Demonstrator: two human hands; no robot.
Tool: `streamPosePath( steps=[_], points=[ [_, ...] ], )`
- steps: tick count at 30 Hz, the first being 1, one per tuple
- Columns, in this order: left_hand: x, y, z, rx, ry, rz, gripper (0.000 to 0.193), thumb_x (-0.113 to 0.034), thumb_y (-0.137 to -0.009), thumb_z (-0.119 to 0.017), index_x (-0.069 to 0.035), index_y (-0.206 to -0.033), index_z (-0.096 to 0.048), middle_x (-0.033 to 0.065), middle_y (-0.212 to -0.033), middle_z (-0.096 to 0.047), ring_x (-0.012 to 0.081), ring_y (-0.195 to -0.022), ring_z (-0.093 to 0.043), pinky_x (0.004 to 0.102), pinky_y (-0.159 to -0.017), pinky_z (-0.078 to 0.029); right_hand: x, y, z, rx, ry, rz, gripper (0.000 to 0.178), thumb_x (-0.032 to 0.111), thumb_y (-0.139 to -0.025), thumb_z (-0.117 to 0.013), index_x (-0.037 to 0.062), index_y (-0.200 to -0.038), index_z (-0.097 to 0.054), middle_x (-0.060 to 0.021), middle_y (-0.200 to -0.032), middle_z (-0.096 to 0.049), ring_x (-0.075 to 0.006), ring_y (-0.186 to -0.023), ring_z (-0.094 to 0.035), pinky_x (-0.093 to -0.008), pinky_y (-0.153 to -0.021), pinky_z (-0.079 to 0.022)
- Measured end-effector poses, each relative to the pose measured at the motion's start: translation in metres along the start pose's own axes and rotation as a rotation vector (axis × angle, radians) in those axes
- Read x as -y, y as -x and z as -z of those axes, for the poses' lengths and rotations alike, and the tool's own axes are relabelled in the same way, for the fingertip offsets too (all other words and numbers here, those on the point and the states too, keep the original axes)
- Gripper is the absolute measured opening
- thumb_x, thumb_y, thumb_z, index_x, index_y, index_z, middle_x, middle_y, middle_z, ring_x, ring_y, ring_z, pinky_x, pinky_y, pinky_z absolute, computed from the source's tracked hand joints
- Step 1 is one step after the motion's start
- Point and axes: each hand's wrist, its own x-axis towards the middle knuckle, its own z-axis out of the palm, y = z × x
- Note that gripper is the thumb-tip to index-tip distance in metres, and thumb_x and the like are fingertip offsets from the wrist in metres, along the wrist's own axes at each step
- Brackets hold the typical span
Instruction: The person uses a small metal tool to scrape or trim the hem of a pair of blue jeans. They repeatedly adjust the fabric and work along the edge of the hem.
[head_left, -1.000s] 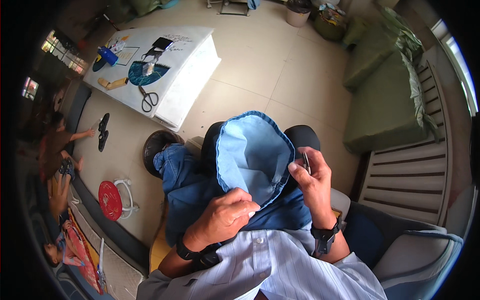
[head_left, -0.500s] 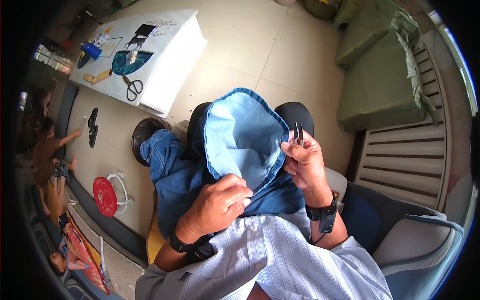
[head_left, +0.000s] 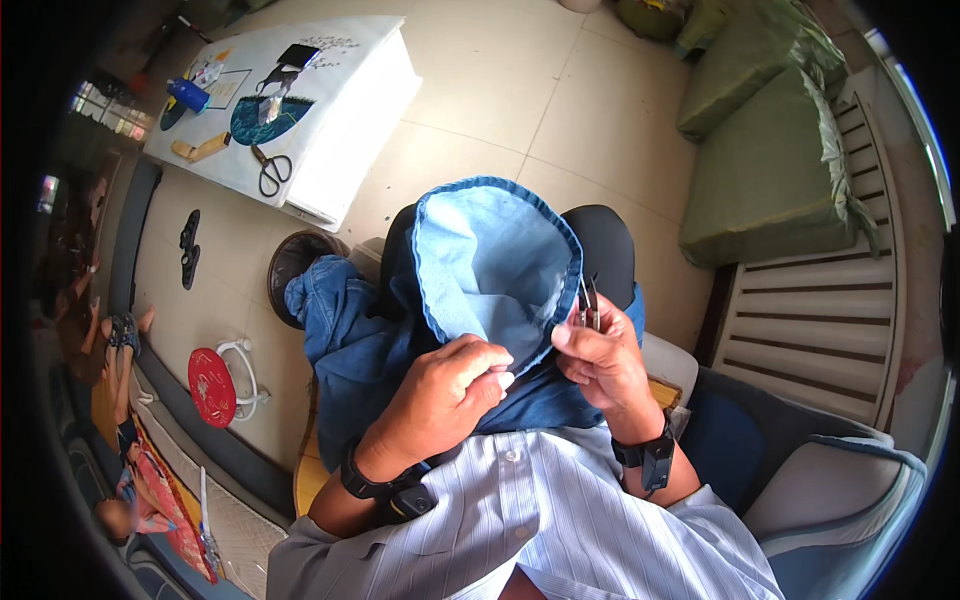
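Note:
A blue denim garment (head_left: 345,345) lies across my lap, with one round opening (head_left: 480,235) spread wide toward me. The pale inside of the cloth shows, and a darker hem runs round it. My left hand (head_left: 445,392) pinches the near edge of that hem between thumb and fingers. At the right side of the opening, my right hand (head_left: 605,360) carries small metal thread snips (head_left: 590,306), blades pointing up and away. Its thumb and forefinger are close to the hem; whether they grip the cloth I cannot tell.
Beyond my left knee stands a dark waste bin (head_left: 300,270). A white table (head_left: 350,130) holds black-handled scissors (head_left: 272,172) and a blue bottle (head_left: 188,95). A red-topped stool (head_left: 212,387) is at left, with people farther left. Green covered cushions (head_left: 770,170) sit by a slatted bench (head_left: 810,320).
My right hand and the snips have shifted down along the hem, nearer my left hand. The left hand keeps its pinch. A person at far left has drawn an outstretched arm back.

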Motion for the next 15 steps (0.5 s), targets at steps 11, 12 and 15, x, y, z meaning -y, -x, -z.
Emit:
streamPosePath(
  steps=[11, 12, 15],
  points=[
    [-0.008, -0.001, 0.000, 0.129, -0.048, -0.004, 0.019, -0.005, -0.099, -0.071, 0.005, -0.115, -0.066, 0.0132, -0.100, -0.069, 0.0209, -0.082, -0.077, 0.0322, -0.074, -0.059, -0.013, 0.005, -0.013, -0.042, 0.181, 0.037, 0.030, 0.000, -0.085, -0.085, 0.0107, -0.086, -0.057, 0.0076, -0.067, -0.052, -0.0017, -0.050, -0.043, -0.0222, -0.044, -0.029],
    [-0.008, 0.000, -0.001, 0.136, -0.012, 0.020, 0.019, -0.004, -0.097, -0.072, 0.004, -0.114, -0.066, 0.0147, -0.100, -0.069, 0.0247, -0.081, -0.075, 0.0345, -0.074, -0.058, -0.016, 0.005, -0.012, -0.051, 0.187, 0.060, 0.030, -0.001, -0.085, -0.084, 0.0106, -0.086, -0.057, 0.0075, -0.067, -0.052, -0.0019, -0.050, -0.044, -0.0224, -0.044, -0.030],
    [-0.015, 0.003, -0.001, 0.116, 0.125, 0.094, 0.021, -0.003, -0.094, -0.073, 0.003, -0.113, -0.065, 0.0174, -0.101, -0.068, 0.0313, -0.080, -0.071, 0.0387, -0.073, -0.057, -0.022, 0.006, -0.011, -0.063, 0.184, 0.111, 0.028, -0.003, -0.086, -0.082, 0.0100, -0.086, -0.058, 0.0071, -0.066, -0.053, -0.0024, -0.051, -0.044, -0.0229, -0.044, -0.031]
  ],
)
